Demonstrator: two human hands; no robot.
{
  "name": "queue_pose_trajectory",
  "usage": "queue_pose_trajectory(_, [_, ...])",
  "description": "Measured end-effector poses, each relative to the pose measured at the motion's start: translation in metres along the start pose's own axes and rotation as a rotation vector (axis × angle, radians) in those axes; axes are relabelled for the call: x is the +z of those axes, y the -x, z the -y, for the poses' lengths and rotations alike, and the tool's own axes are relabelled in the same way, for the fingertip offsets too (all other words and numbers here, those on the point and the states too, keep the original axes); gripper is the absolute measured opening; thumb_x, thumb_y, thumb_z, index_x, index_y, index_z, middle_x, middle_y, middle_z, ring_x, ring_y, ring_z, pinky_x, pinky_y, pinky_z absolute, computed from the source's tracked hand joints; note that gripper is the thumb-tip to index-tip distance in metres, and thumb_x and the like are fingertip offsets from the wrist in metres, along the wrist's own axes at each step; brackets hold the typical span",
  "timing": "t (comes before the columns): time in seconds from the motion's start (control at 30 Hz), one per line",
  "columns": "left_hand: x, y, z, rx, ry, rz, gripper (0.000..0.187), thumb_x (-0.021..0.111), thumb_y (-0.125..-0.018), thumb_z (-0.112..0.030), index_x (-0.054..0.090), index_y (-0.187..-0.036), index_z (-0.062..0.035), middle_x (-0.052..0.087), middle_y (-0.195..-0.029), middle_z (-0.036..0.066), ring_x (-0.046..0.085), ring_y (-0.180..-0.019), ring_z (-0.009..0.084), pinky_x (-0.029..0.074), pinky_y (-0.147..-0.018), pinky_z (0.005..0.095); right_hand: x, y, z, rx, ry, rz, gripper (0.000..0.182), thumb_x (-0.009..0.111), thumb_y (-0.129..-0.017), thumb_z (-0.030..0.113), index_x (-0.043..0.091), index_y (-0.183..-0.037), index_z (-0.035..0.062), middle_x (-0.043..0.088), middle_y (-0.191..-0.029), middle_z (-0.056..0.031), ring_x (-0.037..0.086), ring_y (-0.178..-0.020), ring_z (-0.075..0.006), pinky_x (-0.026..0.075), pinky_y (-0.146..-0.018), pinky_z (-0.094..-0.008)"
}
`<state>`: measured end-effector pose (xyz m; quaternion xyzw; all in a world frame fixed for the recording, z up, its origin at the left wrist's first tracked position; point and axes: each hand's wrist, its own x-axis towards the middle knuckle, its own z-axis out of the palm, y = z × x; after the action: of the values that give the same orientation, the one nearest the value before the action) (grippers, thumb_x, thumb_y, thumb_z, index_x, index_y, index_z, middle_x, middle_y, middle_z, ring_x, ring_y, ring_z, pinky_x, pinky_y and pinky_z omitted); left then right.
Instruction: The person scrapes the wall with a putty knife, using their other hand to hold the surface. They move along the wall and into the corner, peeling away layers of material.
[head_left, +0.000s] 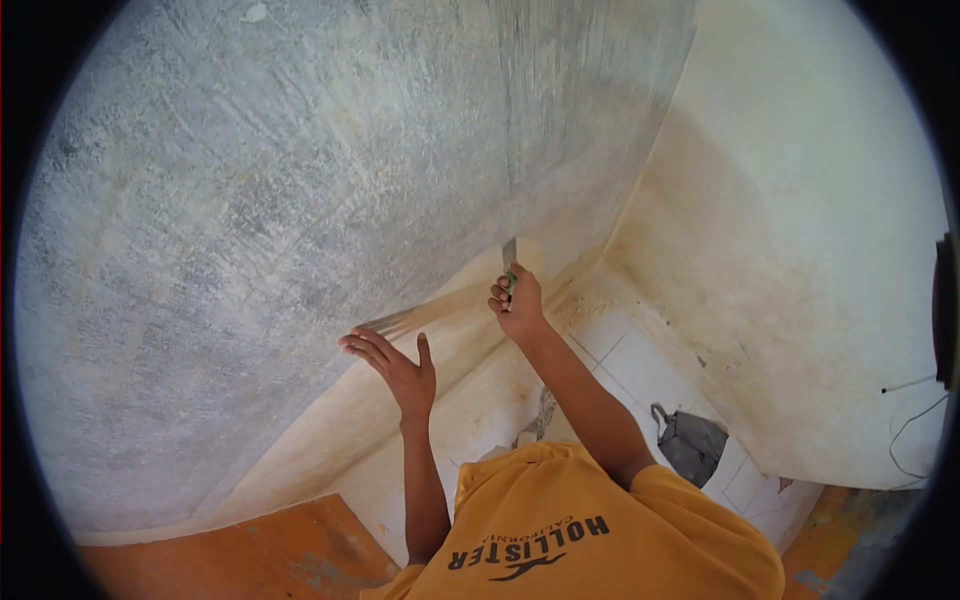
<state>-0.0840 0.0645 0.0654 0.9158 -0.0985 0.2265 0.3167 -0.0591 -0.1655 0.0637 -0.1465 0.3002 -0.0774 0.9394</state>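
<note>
My right hand point(518, 303) is wrapped round the green handle of a scraper point(510, 252), whose flat metal blade lies against the grey wall point(300, 180) near its lower edge. Left of it, my left hand point(395, 370) has its fingers spread, thumb up, with the fingertips at the wall's lower border; nothing is in it. Between the two hands runs a beige strip point(450, 310) with dark streaks at its left end. Vertical scrape marks show on the grey surface above the blade.
A stained pale wall point(780, 250) meets the grey one at a corner on the right. White floor tiles point(630, 360) with debris lie below. A dark grey bag point(692, 445) rests on them. An orange surface point(270, 550) is at the lower left; a thin cable point(897, 445) hangs at the far right.
</note>
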Motion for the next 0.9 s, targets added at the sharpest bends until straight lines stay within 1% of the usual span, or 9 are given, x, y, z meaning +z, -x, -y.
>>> queue_pose_trajectory(0.13, [0.001,-0.005,-0.008,-0.028,-0.006,-0.005,0.103,0.07,-0.097,-0.023,-0.007,-0.161,0.0036,-0.017,-0.165,0.033,-0.015,-0.152,0.054,0.006,-0.124,0.0594,-0.012,-0.014,0.013,0.091,-0.026,-0.029,0.023,0.05,-0.105,0.026,0.041,-0.086,0.0154,0.044,-0.07,0.0012,0.036,-0.053,-0.0105,0.027,-0.046,-0.0277])
queue_pose_trajectory(0.23, [-0.003,0.001,-0.013,-0.069,-0.045,-0.004,0.099,0.068,-0.098,-0.018,-0.005,-0.161,0.0042,-0.015,-0.165,0.034,-0.013,-0.152,0.0539,0.007,-0.125,0.0575,-0.007,0.026,0.021,0.075,0.236,0.059,0.016,0.055,-0.104,0.025,0.052,-0.095,0.0123,0.044,-0.069,0.0039,0.035,-0.053,-0.0088,0.029,-0.046,-0.0255])
queue_pose_trajectory(0.33, [0.009,-0.009,-0.03,-0.115,0.014,-0.087,0.094,0.066,-0.098,-0.014,-0.002,-0.161,0.0062,-0.012,-0.164,0.037,-0.009,-0.152,0.055,0.009,-0.125,0.0568,-0.026,0.036,0.051,-0.089,0.874,0.168,0.026,0.06,-0.102,0.023,0.063,-0.124,0.0084,0.046,-0.07,0.005,0.039,-0.055,-0.005,0.032,-0.048,-0.0235])
queue_pose_trajectory(0.43, [0.028,-0.004,-0.036,-0.174,0.043,-0.132,0.092,0.064,-0.099,-0.01,-0.002,-0.16,0.0063,-0.011,-0.164,0.037,-0.01,-0.152,0.0543,0.008,-0.125,0.056,-0.056,0.012,0.09,-0.4,1.302,0.278,0.046,0.064,-0.101,0.02,0.057,-0.145,0.0099,0.05,-0.071,0.0051,0.042,-0.059,-0.0025,0.034,-0.05,-0.0216])
queue_pose_trajectory(0.47, [0.035,-0.004,-0.039,-0.183,0.04,-0.143,0.091,0.063,-0.099,-0.01,-0.002,-0.16,0.0065,-0.011,-0.164,0.037,-0.01,-0.152,0.0541,0.008,-0.126,0.0559,-0.057,0.01,0.109,-0.4,1.366,0.27,0.04,0.066,-0.099,0.017,0.065,-0.138,0.007,0.06,-0.082,-0.0017,0.043,-0.066,-0.0102,0.041,-0.063,-0.0262])
queue_pose_trajectory(0.57, [0.052,-0.004,-0.052,-0.217,0.063,-0.161,0.09,0.061,-0.098,-0.005,-0.002,-0.162,0.0032,-0.013,-0.165,0.035,-0.003,-0.153,0.0541,0.017,-0.125,0.0526,-0.031,0.008,0.156,-0.293,1.707,0.381,0.041,0.066,-0.099,0.019,0.064,-0.139,0.0086,0.068,-0.09,-0.0107,0.053,-0.071,-0.0142,0.047,-0.069,-0.0287])
queue_pose_trajectory(0.67, [0.07,0.004,-0.061,-0.235,0.126,-0.162,0.093,0.062,-0.096,0.002,-0.002,-0.164,-0.0035,-0.013,-0.166,0.033,0.005,-0.152,0.0543,0.029,-0.122,0.0482,-0.023,-0.013,0.166,-0.406,1.765,0.568,0.042,0.066,-0.099,0.019,0.063,-0.139,0.0102,0.073,-0.104,-0.0201,0.066,-0.081,-0.0238,0.052,-0.079,-0.033])
queue_pose_trajectory(0.77, [0.089,0.011,-0.065,-0.292,0.185,-0.156,0.093,0.062,-0.096,0.001,-0.001,-0.164,-0.0059,-0.013,-0.166,0.033,0.005,-0.152,0.0544,0.029,-0.121,0.0485,0.002,-0.014,0.164,-0.512,1.762,0.71,0.041,0.066,-0.098,0.019,0.064,-0.138,0.0105,0.072,-0.118,-0.0232,0.071,-0.094,-0.0334,0.053,-0.088,-0.0358])
queue_pose_trajectory(0.9, [0.102,0.012,-0.069,-0.335,0.189,-0.184,0.095,0.064,-0.096,-0.002,-0.001,-0.165,-0.009,-0.013,-0.166,0.032,0.006,-0.152,0.0543,0.03,-0.121,0.0495,0.011,-0.011,0.177,-0.457,1.911,0.707,0.041,0.065,-0.099,0.018,0.064,-0.14,0.0119,0.075,-0.111,-0.0157,0.067,-0.092,-0.018,0.052,-0.085,-0.0328])
